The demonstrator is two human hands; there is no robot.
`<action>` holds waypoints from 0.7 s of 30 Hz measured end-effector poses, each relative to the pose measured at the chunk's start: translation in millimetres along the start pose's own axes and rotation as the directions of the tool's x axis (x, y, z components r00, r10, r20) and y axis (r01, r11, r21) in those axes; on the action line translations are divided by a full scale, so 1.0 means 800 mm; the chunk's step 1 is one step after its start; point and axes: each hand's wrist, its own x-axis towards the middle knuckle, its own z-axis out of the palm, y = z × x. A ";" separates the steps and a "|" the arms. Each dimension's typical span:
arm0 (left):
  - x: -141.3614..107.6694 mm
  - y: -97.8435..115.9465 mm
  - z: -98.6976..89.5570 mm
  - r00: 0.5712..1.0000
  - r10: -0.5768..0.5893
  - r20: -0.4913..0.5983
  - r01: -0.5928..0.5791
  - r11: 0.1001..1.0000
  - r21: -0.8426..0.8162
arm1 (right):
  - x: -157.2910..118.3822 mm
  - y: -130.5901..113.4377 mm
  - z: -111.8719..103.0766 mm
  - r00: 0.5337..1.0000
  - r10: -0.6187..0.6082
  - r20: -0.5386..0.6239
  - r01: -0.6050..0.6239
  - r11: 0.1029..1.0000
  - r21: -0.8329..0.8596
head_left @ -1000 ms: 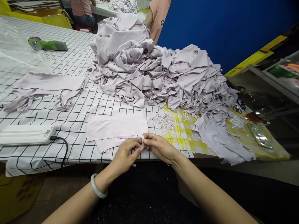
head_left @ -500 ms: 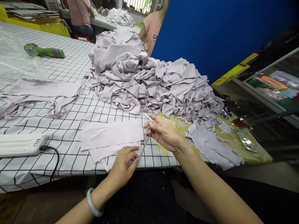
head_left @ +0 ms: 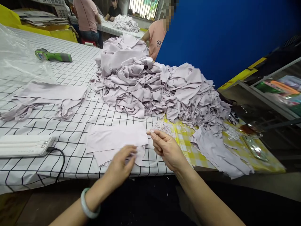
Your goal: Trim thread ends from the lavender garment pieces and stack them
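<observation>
My left hand [head_left: 123,161] is over the lower edge of the pale lilac fabric pieces [head_left: 115,136], with fingers bent, thumb apart and nothing visibly held. The pieces lie flat and overlap on the table's front part. To their right, my right hand [head_left: 168,149] is closed in a pinch, thumb against forefinger, with a small pale tip showing at the fingertips. A thin pale fabric strap [head_left: 150,164] curves from the pieces to the underside of this hand. Its end inside the fingers is hidden.
Behind my hands rises a large heap of lilac fabric [head_left: 131,75]. A white power bank [head_left: 25,146] with a black cable, a strapped fabric piece [head_left: 50,92] and a green cordless cutter [head_left: 53,56] are at left. Small scraps [head_left: 162,127] lie near a yellow checked cloth [head_left: 185,138]. People sit behind.
My left hand has let go of the strap and moved slightly left. My right hand has shifted right and lower, its fingers more closed. The strap, taut before, now hangs slack.
</observation>
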 end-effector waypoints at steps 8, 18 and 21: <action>0.034 0.027 -0.029 0.979 -0.157 0.132 0.181 0.965 -0.189 | -0.031 0.065 0.019 0.977 0.167 0.133 -0.163 0.986 -0.046; 0.023 0.028 -0.012 0.987 -0.133 0.087 0.133 0.991 0.004 | -0.039 0.070 0.022 0.992 -0.005 0.122 0.064 0.870 -0.489; 0.025 0.025 -0.016 0.984 -0.136 0.112 0.136 0.991 0.008 | -0.041 0.073 0.016 0.992 -0.038 0.122 0.101 0.817 -0.568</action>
